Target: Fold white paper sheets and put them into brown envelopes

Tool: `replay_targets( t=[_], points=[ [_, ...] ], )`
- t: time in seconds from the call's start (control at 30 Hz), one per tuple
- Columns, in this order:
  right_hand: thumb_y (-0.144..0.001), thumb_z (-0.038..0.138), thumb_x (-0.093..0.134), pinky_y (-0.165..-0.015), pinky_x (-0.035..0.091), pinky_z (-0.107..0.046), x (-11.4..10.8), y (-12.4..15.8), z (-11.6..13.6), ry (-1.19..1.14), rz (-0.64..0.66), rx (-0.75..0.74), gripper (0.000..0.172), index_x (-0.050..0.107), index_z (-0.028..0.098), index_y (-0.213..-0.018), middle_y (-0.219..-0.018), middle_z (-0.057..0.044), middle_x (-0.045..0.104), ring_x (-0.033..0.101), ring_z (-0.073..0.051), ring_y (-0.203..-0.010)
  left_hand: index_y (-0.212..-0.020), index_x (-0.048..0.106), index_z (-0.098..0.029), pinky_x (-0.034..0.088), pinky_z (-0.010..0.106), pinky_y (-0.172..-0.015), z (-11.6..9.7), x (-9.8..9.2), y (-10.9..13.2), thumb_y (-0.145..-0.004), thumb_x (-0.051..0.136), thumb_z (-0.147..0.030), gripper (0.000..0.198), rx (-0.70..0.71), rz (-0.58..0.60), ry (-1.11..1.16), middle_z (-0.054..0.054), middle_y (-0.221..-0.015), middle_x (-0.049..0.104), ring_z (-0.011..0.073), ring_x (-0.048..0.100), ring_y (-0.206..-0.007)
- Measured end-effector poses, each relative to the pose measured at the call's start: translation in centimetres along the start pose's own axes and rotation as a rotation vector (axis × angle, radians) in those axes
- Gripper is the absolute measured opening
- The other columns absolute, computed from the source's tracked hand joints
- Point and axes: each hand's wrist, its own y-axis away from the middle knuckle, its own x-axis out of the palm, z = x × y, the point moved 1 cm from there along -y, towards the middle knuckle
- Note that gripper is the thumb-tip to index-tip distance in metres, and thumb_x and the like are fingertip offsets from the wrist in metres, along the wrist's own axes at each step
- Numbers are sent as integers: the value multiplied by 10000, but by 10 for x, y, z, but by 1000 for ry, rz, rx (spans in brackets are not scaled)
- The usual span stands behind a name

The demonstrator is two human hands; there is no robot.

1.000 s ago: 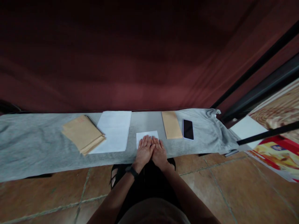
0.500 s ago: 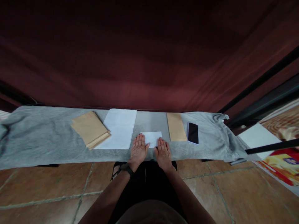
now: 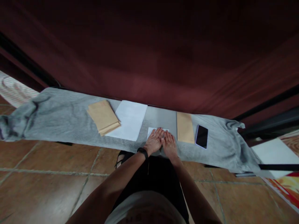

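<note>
My left hand [image 3: 154, 140] lies flat, fingers stretched out, over a small white piece of paper [image 3: 150, 132], which looks folded. Beside it and touching it, my right hand [image 3: 169, 145] is also flat, on the paper's right part. Together the hands cover most of the paper; only its left side and a strip of the far edge show. To the left lie larger white paper sheets [image 3: 132, 119]. A single brown envelope [image 3: 185, 127] rests to the right of my right hand.
A stack of brown envelopes [image 3: 104, 115] overlaps the left edge of the white sheets. Right of the single envelope lies a phone [image 3: 201, 137] with a dark screen. Grey cloth [image 3: 65, 119] covers the narrow bench, with a dark red curtain [image 3: 149, 68] behind it.
My left hand has slid right across the small paper until it meets my right hand. The view has turned and tilted slightly; the other things lie as before.
</note>
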Motion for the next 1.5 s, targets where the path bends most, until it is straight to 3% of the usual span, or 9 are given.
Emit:
replay_targets(
  t=[0.47,0.7,0.87,1.1,1.27,1.5],
  points=[
    [-1063,390,284,-1186,282,-550,6,-4,-7,110,-56,-5,601,351,40,-1547,-1609,-236,341,319,-317,-1495,-1550,358,-107,102,555,-1256,15,-10,20,-1000,384,-543,702,-130,-1,29,202,-1656,237,314,190,-1552],
    [-1048,348,355,-1202,259,-565,0,7,1,80,-25,-29,568,376,59,-1537,-1600,-214,372,321,-311,-1496,-1565,325,-107,104,585,-1247,14,-10,21,-985,441,-480,699,-130,25,22,202,-1665,212,336,170,-1553],
    [-1060,444,334,-1217,268,-542,-2,29,8,51,-17,-51,618,355,73,-1554,-1597,-203,381,327,-300,-1500,-1578,301,-153,111,569,-1253,16,-7,21,-988,433,-500,697,-137,11,43,165,-1676,204,310,145,-1561],
    [-1061,493,319,-1221,268,-532,-2,36,8,37,-44,24,668,325,53,-1564,-1604,-216,357,325,-307,-1502,-1570,294,-75,160,503,-1260,25,-2,30,-975,456,-519,760,-227,-99,142,200,-1657,242,315,174,-1554],
    [-1056,492,338,-1216,276,-545,-3,41,6,32,-44,58,673,329,48,-1561,-1606,-224,345,339,-322,-1494,-1549,316,-12,187,524,-1252,28,-3,35,-979,432,-487,751,-304,-148,173,235,-1635,273,339,193,-1547],
    [-1046,485,388,-1216,283,-526,-5,44,3,28,-53,61,663,333,81,-1568,-1603,-202,361,364,-320,-1483,-1504,412,-49,199,532,-1250,29,-13,44,-960,448,-337,617,-380,-225,288,208,-1608,358,334,264,-1527]
  ],
)
